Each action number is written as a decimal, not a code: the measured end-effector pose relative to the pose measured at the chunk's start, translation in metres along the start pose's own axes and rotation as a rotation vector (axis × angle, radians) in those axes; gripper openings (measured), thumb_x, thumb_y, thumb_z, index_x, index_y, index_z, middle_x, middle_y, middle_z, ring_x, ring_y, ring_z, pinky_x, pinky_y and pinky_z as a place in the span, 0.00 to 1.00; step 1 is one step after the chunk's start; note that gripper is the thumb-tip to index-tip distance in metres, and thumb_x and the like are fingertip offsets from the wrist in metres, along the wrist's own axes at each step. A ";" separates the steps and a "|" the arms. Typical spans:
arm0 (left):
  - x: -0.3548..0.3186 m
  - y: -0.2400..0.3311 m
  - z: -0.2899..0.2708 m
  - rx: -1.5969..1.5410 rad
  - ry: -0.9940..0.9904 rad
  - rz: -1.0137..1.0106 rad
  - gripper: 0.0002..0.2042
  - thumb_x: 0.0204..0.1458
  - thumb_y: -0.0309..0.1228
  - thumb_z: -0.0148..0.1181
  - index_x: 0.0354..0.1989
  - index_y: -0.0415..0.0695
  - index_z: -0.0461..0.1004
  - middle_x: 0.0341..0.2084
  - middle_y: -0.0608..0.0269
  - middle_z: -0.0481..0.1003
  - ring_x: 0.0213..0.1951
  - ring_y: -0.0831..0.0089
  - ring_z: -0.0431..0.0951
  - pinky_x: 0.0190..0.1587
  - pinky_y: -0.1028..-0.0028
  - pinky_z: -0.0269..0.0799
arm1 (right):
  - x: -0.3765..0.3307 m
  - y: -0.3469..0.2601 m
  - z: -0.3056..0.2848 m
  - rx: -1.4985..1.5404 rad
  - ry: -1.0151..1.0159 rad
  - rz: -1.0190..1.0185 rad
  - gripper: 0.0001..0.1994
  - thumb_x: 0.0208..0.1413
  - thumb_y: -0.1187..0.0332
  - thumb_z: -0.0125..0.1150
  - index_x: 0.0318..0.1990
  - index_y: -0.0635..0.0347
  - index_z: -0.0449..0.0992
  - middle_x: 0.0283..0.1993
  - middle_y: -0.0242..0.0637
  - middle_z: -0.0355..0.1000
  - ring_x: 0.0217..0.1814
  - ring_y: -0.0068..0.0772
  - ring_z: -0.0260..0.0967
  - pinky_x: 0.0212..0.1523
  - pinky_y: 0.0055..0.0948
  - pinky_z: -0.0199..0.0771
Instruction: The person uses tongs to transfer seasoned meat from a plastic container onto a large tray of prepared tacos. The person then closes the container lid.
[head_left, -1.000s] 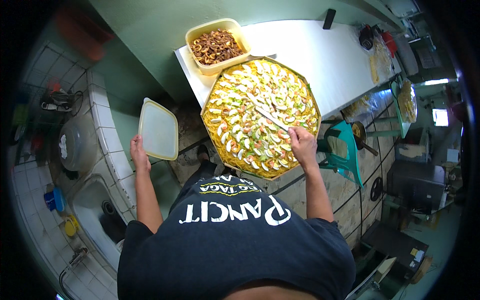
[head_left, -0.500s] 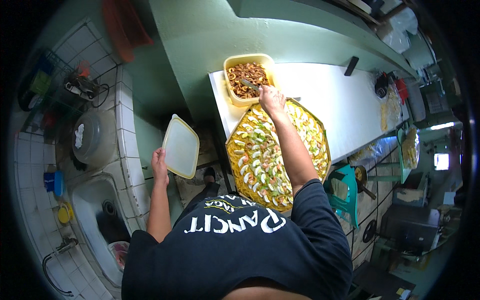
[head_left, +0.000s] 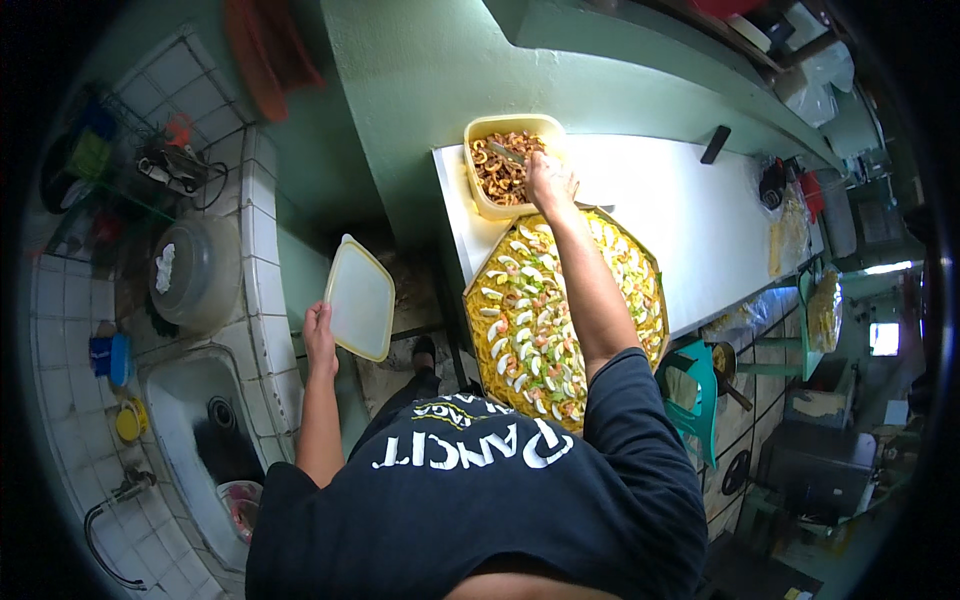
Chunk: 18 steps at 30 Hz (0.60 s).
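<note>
My left hand (head_left: 319, 336) is closed on the edge of a translucent lid (head_left: 361, 300) with a yellowish rim, held off to the left of the table. My right hand (head_left: 550, 187) grips a metal spoon (head_left: 506, 153) over a pale yellow plastic container (head_left: 491, 208). One end of the spoon reaches into brown, curled fried pieces (head_left: 499, 180) in it; the other end sticks out right of my fist. Below my right forearm, a large octagonal tray of yellow noodles (head_left: 492, 350) is topped with egg slices, shrimp and green bits. My forearm hides part of it.
The white table (head_left: 660, 230) runs along a green wall, with a black object (head_left: 715, 145) near its back edge. A teal plastic chair (head_left: 692, 395) stands to the right. On the left are a tiled counter (head_left: 262, 240) and a sink (head_left: 240, 385).
My right hand and the spoon have shifted slightly within the container, and the brown pieces lie differently. The view has moved a little; my left hand still holds the lid.
</note>
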<state>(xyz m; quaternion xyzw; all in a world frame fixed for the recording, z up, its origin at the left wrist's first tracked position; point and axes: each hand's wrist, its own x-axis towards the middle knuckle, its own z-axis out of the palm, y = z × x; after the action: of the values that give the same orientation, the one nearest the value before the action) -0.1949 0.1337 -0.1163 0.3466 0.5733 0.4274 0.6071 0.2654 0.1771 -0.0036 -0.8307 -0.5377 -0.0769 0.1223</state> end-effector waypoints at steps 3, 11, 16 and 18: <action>0.000 -0.001 0.009 0.013 -0.048 -0.008 0.13 0.60 0.37 0.52 0.45 0.40 0.67 0.38 0.62 0.72 0.42 0.76 0.69 0.48 0.75 0.64 | -0.004 0.007 -0.009 0.038 -0.039 0.035 0.12 0.58 0.61 0.50 0.37 0.57 0.76 0.42 0.44 0.72 0.41 0.49 0.73 0.41 0.49 0.72; -0.009 0.000 0.025 -0.017 -0.111 0.071 0.12 0.60 0.35 0.51 0.46 0.39 0.67 0.40 0.63 0.71 0.43 0.77 0.69 0.49 0.76 0.64 | 0.011 -0.011 0.012 -0.002 -0.155 0.032 0.10 0.51 0.70 0.50 0.33 0.60 0.79 0.42 0.46 0.75 0.41 0.50 0.76 0.42 0.44 0.75; -0.014 -0.006 0.016 -0.020 -0.111 0.071 0.13 0.60 0.35 0.52 0.47 0.39 0.66 0.40 0.62 0.72 0.43 0.76 0.71 0.49 0.75 0.65 | 0.008 -0.004 0.009 0.064 -0.060 0.008 0.12 0.56 0.62 0.51 0.35 0.59 0.78 0.41 0.44 0.74 0.40 0.50 0.75 0.40 0.46 0.74; -0.018 -0.006 0.015 -0.019 -0.106 0.060 0.13 0.60 0.35 0.52 0.47 0.40 0.66 0.40 0.62 0.72 0.43 0.76 0.71 0.49 0.75 0.65 | 0.003 -0.001 0.003 0.067 -0.048 0.010 0.13 0.56 0.60 0.51 0.36 0.59 0.77 0.41 0.45 0.74 0.40 0.50 0.75 0.40 0.47 0.74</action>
<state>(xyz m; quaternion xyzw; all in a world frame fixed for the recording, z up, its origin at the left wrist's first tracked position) -0.1785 0.1153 -0.1132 0.3800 0.5257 0.4317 0.6268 0.2659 0.1815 -0.0057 -0.8305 -0.5384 -0.0383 0.1378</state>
